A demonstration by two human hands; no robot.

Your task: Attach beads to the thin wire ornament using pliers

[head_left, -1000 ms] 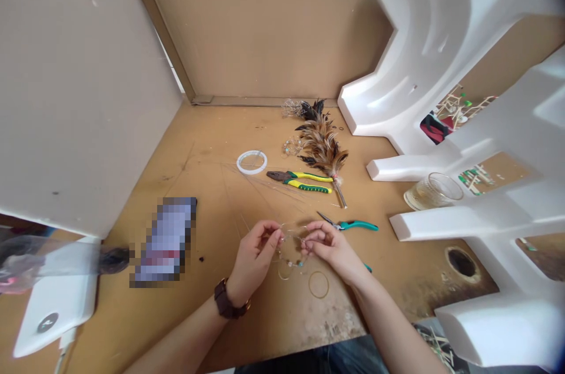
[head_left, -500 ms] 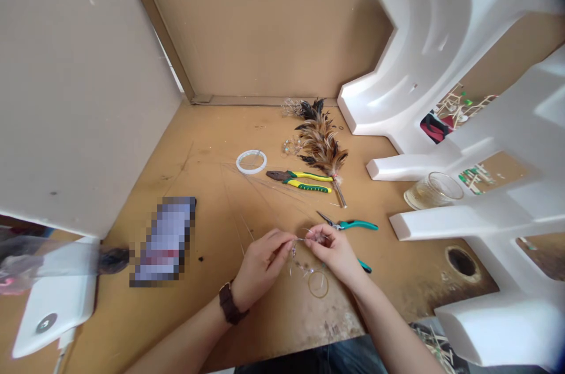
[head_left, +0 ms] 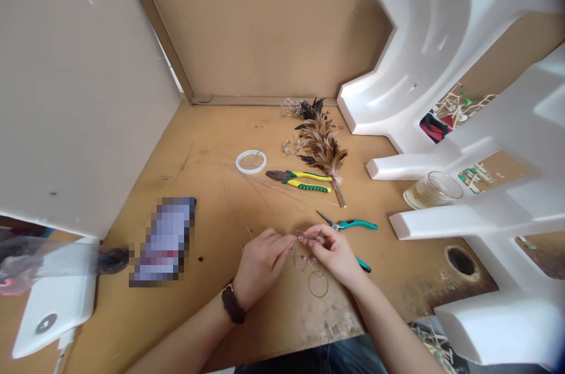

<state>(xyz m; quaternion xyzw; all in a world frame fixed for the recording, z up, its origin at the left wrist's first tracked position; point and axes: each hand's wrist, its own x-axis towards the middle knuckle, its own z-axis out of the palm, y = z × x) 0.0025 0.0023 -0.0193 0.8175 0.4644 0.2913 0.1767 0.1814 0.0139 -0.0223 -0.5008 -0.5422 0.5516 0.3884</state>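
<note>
Head view, the only one:

Beaded wire: the thin beaded wire (head_left: 302, 257) sits between the hands, its upper stretch running roughly side to side at the fingertips, with a loop sagging toward the person.

Left hand: the left hand (head_left: 260, 268), a dark strap (head_left: 233, 304) at its wrist, has its fingers (head_left: 286, 241) pressed together, pinching the wire from the left.

Right hand: the right hand (head_left: 333, 254) pinches the same wire from the right, its fingers (head_left: 310, 234) drawn together.

Nearest thing: the teal-handled pliers (head_left: 348, 224) lie just beyond the right hand, closer to it than to the left.

Counts on the wooden surface (head_left: 132, 315): two pliers, counting the yellow-green pair (head_left: 300, 180); one feather duster (head_left: 321, 147); one clear coil (head_left: 251, 162); one thin wire ring (head_left: 318, 284); one glass (head_left: 432, 191).
</note>
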